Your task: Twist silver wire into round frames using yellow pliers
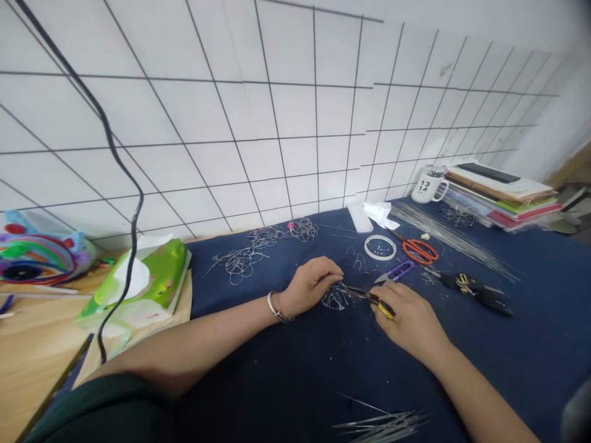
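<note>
My left hand pinches a small looped wire piece between thumb and fingertips, with the loops hanging below. Closed around the black and yellow handles of the pliers is my right hand. The pliers' jaws point left and reach the wire beside my left fingertips; whether they grip it is too small to tell. Just beyond my right hand lie purple snips and a round white dish with small beads.
Coiled wire pieces lie at the back left, near a green tissue pack. Orange-handled scissors, black pliers, long wires, a white mug and stacked books are on the right. More wires lie in front.
</note>
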Demonstrator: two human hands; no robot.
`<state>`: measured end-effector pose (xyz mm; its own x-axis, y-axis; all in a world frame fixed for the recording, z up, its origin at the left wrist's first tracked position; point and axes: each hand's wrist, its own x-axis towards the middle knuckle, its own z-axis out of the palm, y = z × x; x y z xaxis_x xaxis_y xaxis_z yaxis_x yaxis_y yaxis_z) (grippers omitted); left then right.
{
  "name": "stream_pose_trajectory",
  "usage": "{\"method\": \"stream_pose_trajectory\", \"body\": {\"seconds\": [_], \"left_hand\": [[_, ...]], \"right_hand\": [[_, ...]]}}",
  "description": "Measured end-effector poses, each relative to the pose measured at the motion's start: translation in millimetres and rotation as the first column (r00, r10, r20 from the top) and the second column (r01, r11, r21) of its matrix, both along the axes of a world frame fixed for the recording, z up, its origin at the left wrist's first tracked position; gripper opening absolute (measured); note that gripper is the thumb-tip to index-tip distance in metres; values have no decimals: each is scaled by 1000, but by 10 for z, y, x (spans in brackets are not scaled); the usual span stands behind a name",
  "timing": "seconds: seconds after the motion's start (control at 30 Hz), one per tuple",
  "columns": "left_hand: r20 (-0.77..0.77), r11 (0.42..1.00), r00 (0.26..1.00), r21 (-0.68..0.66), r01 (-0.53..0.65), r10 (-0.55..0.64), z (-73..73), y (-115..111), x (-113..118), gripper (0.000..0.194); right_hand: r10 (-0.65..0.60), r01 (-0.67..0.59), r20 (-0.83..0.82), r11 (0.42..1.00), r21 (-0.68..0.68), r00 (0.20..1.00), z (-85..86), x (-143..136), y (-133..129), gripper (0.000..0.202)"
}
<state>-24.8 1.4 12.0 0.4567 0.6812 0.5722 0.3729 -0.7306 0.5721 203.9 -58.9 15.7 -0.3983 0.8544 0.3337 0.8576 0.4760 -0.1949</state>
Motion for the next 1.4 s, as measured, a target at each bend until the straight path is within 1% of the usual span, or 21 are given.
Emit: {"method": "stream_pose_trajectory", "body": {"seconds": [0.17,0.3,0.43,0.67,0.87,0.97,1.07,1.23,1.4], "left_hand": [[-50,998,998,54,42,-39,-25,10,-7,12],[-74,995,996,75,62,-56,-55,4,-3,13],[-86,992,994,94,80,-72,-80,7,-10,14],[-36,994,997,85,70,-67,-81,20,-11,11],[-25,994,996,65,84,-83,-87,22,2,12],[-5,995,997,64,75,-75,-97,28,-3,14],[-17,992,995,79,95,-94,-106,30,-10,14],[-66,986,991,115,119,-112,-99,17,-12,16],[-107,980,987,148,132,-117,-79,-4,2,16]], "right_hand": [[-13,14,-19,999,33,1000,-25,-6,15,24],[-6,5,27,999,50,1000,-60,-11,20,24],[-9,6,68,999,53,998,-59,-5,13,26],[-21,16,99,998,54,995,-14,-11,-4,25],[-28,25,94,999,28,995,30,-10,-17,23],[-48,44,71,998,51,996,43,22,-7,24],[-58,56,29,996,76,998,44,41,3,24],[-9,8,16,998,69,1000,43,8,-8,23],[3,-6,34,996,84,999,39,-32,-25,24]]}}
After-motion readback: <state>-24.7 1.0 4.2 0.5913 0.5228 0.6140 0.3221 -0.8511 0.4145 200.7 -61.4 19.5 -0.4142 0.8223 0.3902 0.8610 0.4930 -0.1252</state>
